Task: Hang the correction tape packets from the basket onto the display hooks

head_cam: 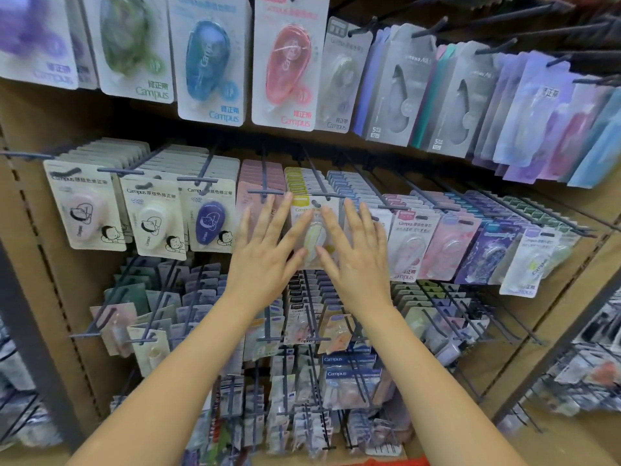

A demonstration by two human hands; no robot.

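A yellow correction tape packet (314,235) hangs at the front of a display hook (317,183) in the middle row. My left hand (268,250) lies flat with straight fingers against the packet's left side, partly covering a pink packet (247,196) on the neighbouring hook. My right hand (356,253) lies flat, fingers spread, against the yellow packet's right side. Neither hand holds anything. Only a red strip at the bottom edge, perhaps the basket (396,462), shows.
Rows of hooks full of correction tape packets cover the brown pegboard wall (30,210). Large Campus packets (210,62) hang above. Smaller packets (302,324) fill the hooks below my wrists. Hook rods (437,203) jut out toward me at the right.
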